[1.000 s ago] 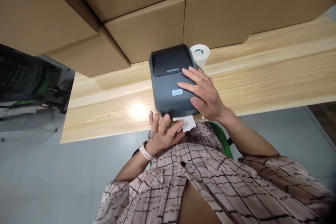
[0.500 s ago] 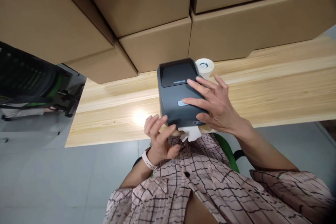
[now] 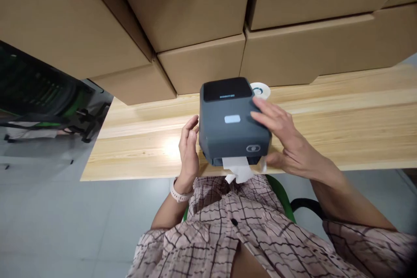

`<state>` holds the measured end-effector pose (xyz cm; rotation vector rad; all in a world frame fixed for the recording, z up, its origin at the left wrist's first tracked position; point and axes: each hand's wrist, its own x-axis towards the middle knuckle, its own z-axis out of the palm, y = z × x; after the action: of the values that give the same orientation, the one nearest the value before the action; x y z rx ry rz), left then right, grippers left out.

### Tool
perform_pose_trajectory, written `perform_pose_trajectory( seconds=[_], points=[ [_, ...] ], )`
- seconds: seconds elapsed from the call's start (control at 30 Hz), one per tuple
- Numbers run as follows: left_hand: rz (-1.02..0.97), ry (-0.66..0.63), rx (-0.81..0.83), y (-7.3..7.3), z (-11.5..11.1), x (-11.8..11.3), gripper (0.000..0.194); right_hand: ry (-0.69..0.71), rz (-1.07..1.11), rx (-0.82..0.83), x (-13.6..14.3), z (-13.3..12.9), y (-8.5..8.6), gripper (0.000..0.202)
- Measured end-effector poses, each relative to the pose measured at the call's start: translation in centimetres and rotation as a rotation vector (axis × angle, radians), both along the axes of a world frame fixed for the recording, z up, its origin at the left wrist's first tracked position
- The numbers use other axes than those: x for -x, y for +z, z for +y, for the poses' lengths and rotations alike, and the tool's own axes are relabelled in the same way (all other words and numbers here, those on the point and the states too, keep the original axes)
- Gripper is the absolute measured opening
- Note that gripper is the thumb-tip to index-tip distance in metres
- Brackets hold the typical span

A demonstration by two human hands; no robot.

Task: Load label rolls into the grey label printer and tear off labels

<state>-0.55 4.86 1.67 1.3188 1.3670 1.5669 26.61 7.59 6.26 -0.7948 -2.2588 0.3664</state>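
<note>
A dark grey label printer (image 3: 234,132) sits near the table's front edge, with a pale blue button on top and an oval mark at its front corner. Torn white label paper (image 3: 239,169) hangs from its front slot. Along the printer's left side stands my left hand (image 3: 188,150), open, fingers straight; whether it touches the casing I cannot tell. My right hand (image 3: 289,141) is open, its stretched fingers on the printer's top right edge and its thumb low by the front corner. A small whitish piece near that thumb is unclear. Behind the printer, a white label roll (image 3: 261,90) is partly hidden.
Large cardboard boxes (image 3: 202,63) are stacked along the back of the wooden table (image 3: 137,139). A dark chair (image 3: 39,91) stands beyond the table's left end. A green chair edge (image 3: 278,189) shows beside my lap.
My right hand has slid off the button to the printer's right edge. My left hand has moved from the front corner to the left side. More of the printer's front now shows.
</note>
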Motion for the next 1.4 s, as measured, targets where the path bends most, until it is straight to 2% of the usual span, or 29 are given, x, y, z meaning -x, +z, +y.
perform_pose_trajectory(
  seconds=[0.07, 0.17, 0.27, 0.33, 0.4, 0.47, 0.6, 0.73, 0.8, 0.83, 0.9, 0.97, 1.0, 1.1, 1.17, 1.27, 1.4],
  points=[
    [-0.019, -0.003, 0.005, 0.3, 1.2, 0.6, 0.039, 0.0, 0.042, -0.007, 0.3, 0.8, 1.0, 0.084],
    [-0.03, -0.101, 0.034, 0.3, 4.1, 1.5, 0.041, 0.013, 0.13, -0.033, 1.6, 3.1, 3.1, 0.087],
    [-0.025, -0.196, 0.086, -0.1, 6.8, 1.8, 0.05, 0.023, 0.272, -0.098, 3.3, 6.4, 5.4, 0.083],
    [-0.027, -0.256, 0.111, -0.4, 7.8, 1.7, 0.062, 0.03, 0.381, -0.105, 4.3, 8.8, 6.8, 0.091],
    [-0.031, -0.314, 0.139, -0.6, 7.9, 1.4, 0.077, 0.047, 0.482, -0.086, 5.1, 11.0, 7.9, 0.11],
    [-0.039, -0.34, 0.169, -0.8, 7.5, 1.2, 0.087, 0.036, 0.55, -0.039, 5.6, 13.0, 8.7, 0.114],
    [-0.04, -0.347, 0.192, -0.9, 6.6, 1.2, 0.088, -0.1, 0.684, 0.085, 6.6, 17.1, 9.6, 0.069],
    [-0.039, -0.337, 0.186, -1.0, 6.6, 1.2, 0.089, -0.27, 0.695, 0.126, 7.6, 20.5, 10.4, 0.073],
    [-0.046, -0.313, 0.17, -1.1, 6.6, 1.1, 0.088, -0.299, 0.652, 0.027, 7.7, 20.4, 10.6, 0.072],
    [-0.048, -0.302, 0.166, -1.2, 6.6, 1.1, 0.088, -0.314, 0.644, -0.078, 7.6, 19.7, 10.5, 0.071],
    [-0.041, -0.285, 0.164, -1.2, 6.5, 1.0, 0.087, -0.321, 0.587, -0.341, 7.3, 17.1, 9.8, 0.061],
    [-0.023, -0.275, 0.161, -1.2, 6.4, 1.0, 0.085, -0.278, 0.403, -0.504, 6.9, 13.6, 8.4, 0.036],
    [-0.01, -0.272, 0.157, -1.2, 6.4, 1.0, 0.084, -0.194, 0.251, -0.499, 6.8, 12.0, 7.5, 0.031],
    [0.033, -0.271, 0.13, -1.2, 6.4, 1.0, 0.08, 0.048, -0.307, -0.12, 6.6, 9.0, 5.0, 0.034],
    [0.059, -0.272, 0.113, -1.3, 6.5, 1.1, 0.079, 0.105, -0.542, 0.075, 6.7, 8.5, 3.8, 0.035],
    [0.08, -0.271, 0.106, -1.3, 6.6, 1.2, 0.077, 0.139, -0.67, 0.141, 7.1, 8.9, 2.9, 0.035],
    [0.087, -0.267, 0.109, -1.2, 6.6, 1.3, 0.078, 0.246, -0.683, 0.204, 7.4, 9.3, 2.6, 0.031]
  ],
)
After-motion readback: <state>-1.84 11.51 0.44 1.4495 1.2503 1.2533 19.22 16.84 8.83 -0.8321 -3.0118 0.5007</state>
